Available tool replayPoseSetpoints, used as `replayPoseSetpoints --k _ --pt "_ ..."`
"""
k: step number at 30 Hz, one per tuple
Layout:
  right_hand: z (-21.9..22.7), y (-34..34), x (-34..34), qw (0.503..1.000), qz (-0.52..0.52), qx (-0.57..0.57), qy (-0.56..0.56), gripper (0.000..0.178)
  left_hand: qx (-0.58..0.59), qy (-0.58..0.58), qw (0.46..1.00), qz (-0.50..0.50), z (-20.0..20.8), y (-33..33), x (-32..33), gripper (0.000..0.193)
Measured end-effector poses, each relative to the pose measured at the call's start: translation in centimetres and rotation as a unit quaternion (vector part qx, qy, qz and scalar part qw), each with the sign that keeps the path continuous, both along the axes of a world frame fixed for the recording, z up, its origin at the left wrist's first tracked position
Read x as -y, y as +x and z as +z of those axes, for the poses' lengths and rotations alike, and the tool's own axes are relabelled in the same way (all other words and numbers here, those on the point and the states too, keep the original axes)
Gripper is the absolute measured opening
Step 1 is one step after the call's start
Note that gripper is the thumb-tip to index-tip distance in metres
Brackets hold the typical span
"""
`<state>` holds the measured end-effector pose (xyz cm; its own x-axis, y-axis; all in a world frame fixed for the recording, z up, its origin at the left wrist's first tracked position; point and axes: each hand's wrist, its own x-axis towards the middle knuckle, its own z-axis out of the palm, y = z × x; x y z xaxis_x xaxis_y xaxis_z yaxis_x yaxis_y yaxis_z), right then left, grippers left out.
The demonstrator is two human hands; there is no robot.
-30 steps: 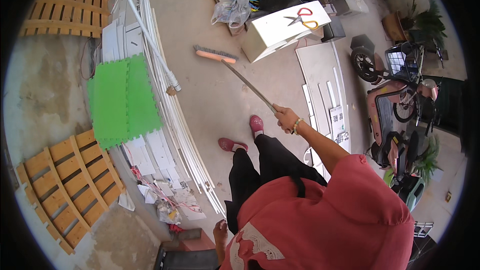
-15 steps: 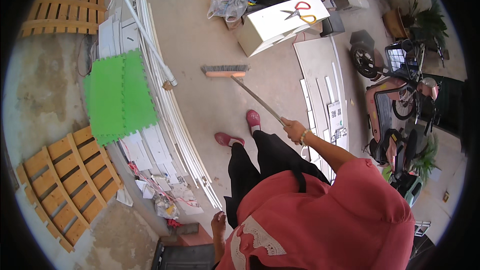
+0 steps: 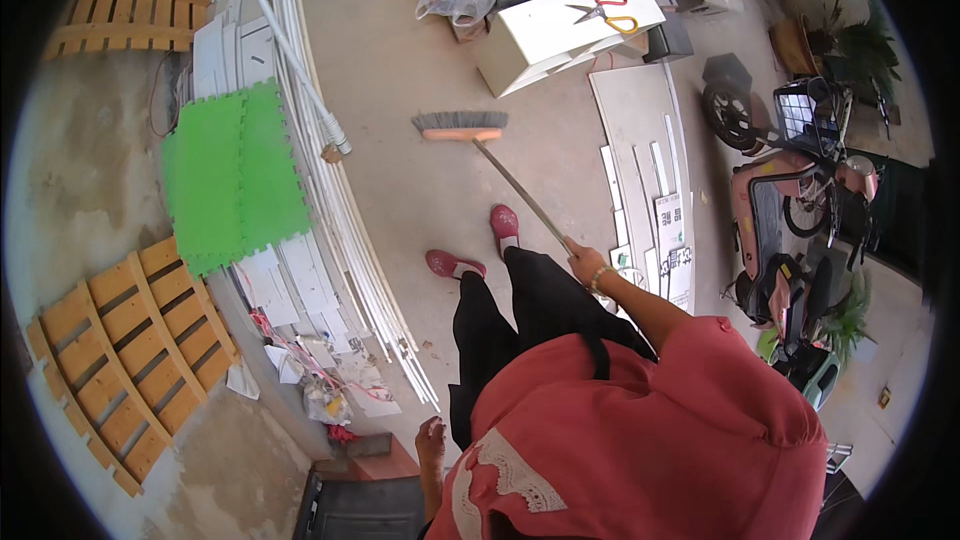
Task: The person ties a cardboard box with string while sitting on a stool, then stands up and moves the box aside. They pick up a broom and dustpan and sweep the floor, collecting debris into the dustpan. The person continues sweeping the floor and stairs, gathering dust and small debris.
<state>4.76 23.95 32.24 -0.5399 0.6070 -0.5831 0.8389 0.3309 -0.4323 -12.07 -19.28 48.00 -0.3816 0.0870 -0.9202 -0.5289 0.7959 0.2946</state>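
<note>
My right hand (image 3: 586, 262) is wrapped round the upper end of the handle of a broom (image 3: 462, 132). The broom has an orange head with grey bristles, which lies on the concrete floor ahead of my feet, its handle slanting back toward me. At my left side hangs my left hand (image 3: 431, 439), fingers curled in; whether anything is inside them is hidden. It is close to the near ends of long white pipes (image 3: 385, 325).
Green foam mats (image 3: 240, 175) and white boards lie along the left, beside wooden pallets (image 3: 125, 350). Ahead stands a white box (image 3: 570, 30) with scissors (image 3: 605, 12) on it. White panels (image 3: 640, 130) lie at right, before a pink electric scooter (image 3: 780, 210).
The broom head has shifted slightly to the right and farther away in the picture. My right hand still grips the handle; my left hand hangs much as before.
</note>
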Motion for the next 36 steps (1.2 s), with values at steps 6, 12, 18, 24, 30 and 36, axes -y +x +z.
replayPoseSetpoints --k 6,12,18,24,30,36 --pt "12.5 -6.7 -3.4 0.921 -0.232 0.044 -0.31 0.048 -0.062 0.03 0.998 0.007 -3.2 2.1 3.1 0.027" --pt "3.7 -22.4 -7.3 0.978 -0.064 -0.072 -0.183 0.048 -0.051 0.001 0.997 0.053 -3.8 3.4 6.3 0.029" --pt "-2.0 -35.4 -10.8 0.989 0.141 0.037 -0.036 0.05 -0.017 -0.005 0.995 0.1 -3.1 4.9 6.7 0.03" --pt "-3.5 -23.4 -10.1 0.958 0.277 0.038 0.064 0.058 -0.036 0.004 0.998 0.047 -1.2 3.6 3.2 0.03" --pt "6.4 -8.3 -3.9 0.947 0.227 0.212 -0.085 0.055 -0.045 0.035 0.998 -0.003 -2.3 0.9 1.5 0.029" --pt "12.5 2.3 1.5 0.982 0.049 0.096 -0.156 0.046 -0.027 0.077 0.996 -0.032 -5.6 -3.1 2.5 0.029"
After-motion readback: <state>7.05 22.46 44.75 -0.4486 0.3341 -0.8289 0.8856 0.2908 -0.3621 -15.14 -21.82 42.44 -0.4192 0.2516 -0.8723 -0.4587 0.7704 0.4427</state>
